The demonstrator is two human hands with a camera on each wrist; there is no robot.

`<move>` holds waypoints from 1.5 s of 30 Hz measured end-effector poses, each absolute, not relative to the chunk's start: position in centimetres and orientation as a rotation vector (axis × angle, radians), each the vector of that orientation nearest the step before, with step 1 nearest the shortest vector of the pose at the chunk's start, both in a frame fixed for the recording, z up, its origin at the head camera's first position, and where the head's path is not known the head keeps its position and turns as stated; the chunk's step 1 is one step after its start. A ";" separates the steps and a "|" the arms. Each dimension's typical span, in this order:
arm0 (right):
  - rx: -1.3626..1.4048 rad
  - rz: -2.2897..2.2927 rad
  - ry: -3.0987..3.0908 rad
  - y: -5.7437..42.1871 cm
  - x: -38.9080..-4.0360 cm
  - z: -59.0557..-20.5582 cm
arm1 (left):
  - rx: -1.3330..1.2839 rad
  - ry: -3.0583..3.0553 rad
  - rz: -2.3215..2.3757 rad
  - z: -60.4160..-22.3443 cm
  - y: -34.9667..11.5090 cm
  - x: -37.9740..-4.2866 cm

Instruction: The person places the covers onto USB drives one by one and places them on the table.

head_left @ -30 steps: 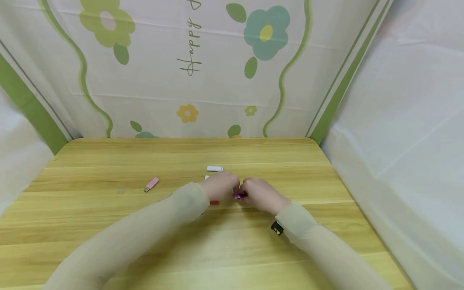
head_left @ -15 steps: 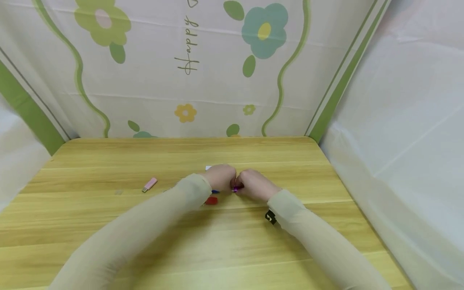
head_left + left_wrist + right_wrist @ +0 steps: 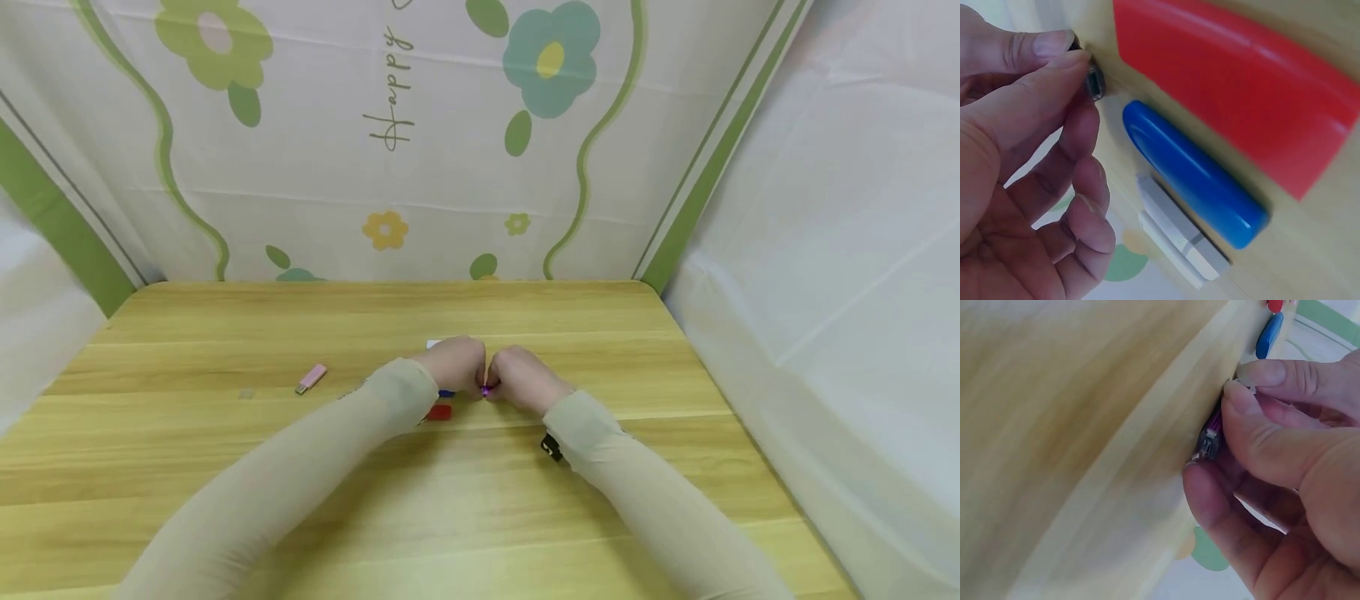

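Observation:
Both hands meet over the middle of the table at a small purple USB stick point(image 3: 486, 391). My left hand point(image 3: 457, 365) pinches the stick's end between thumb and forefinger; in the left wrist view a dark metal end point(image 3: 1095, 84) with a rectangular opening sticks out past the fingertips. The right hand point(image 3: 527, 379) grips the stick from the other side. In the right wrist view its purple body point(image 3: 1214, 420) shows beneath the fingers, low over the table. The fingers cover most of it.
Beside the left hand lie a red USB stick point(image 3: 440, 412), a blue one point(image 3: 1194, 175) and two white sticks, the nearer white stick point(image 3: 1179, 228) against the other. Farther left lies a pink USB stick point(image 3: 311, 378). A patterned curtain point(image 3: 450, 167) hangs behind the table.
Both hands have moved slightly away from me with the purple USB stick. Its silver end, visible earlier in the head view, is now covered as the hands have drawn together.

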State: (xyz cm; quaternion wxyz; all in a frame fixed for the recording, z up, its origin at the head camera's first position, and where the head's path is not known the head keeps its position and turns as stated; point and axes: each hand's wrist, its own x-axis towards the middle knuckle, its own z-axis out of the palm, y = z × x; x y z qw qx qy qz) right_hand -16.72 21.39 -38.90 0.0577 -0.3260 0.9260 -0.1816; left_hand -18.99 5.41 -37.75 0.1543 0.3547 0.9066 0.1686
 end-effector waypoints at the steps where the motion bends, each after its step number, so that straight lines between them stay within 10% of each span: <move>1: -0.977 -0.550 2.809 21.3 -16.7 -38.8 | 1.011 2.597 0.493 -37.6 5.4 -18.9; 27: -0.808 -0.293 2.708 20.6 -17.1 -36.3 | 0.933 2.639 0.435 -37.5 2.5 -19.9; 45: -1.055 -0.202 2.748 16.5 -17.0 -31.9 | 0.784 2.757 0.635 -31.5 -12.4 -18.1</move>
